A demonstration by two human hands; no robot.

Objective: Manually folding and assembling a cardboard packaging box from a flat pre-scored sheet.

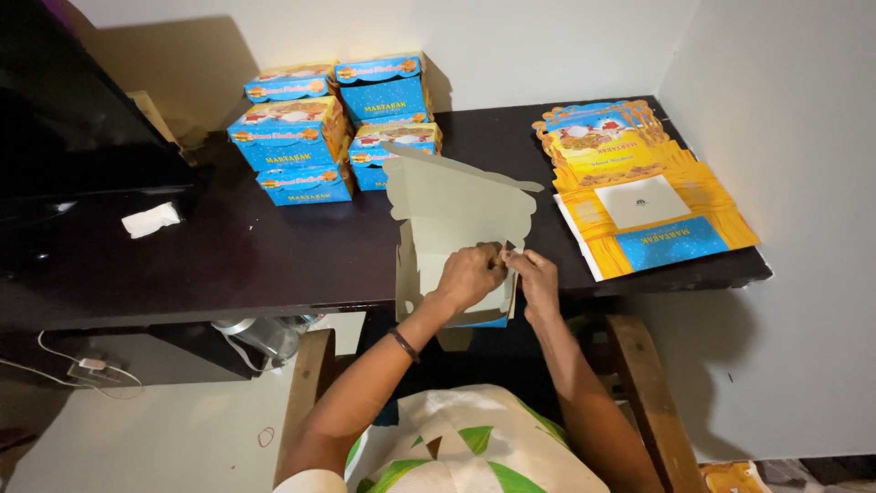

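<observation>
A half-folded cardboard box [456, 210] stands at the front edge of the dark table [274, 246], its plain grey inside facing me and its lid flap up. My left hand [467, 277] and my right hand [537, 278] meet at the box's right front corner. Both pinch the cardboard flaps there, fingertips touching. A dark band sits on my left wrist.
Several folded blue and yellow boxes [333, 123] are stacked at the back of the table. A stack of flat, unfolded box sheets [639, 192] lies at the right, near the wall. A crumpled white tissue [151, 219] lies left. A wooden chair frame [643, 393] is below.
</observation>
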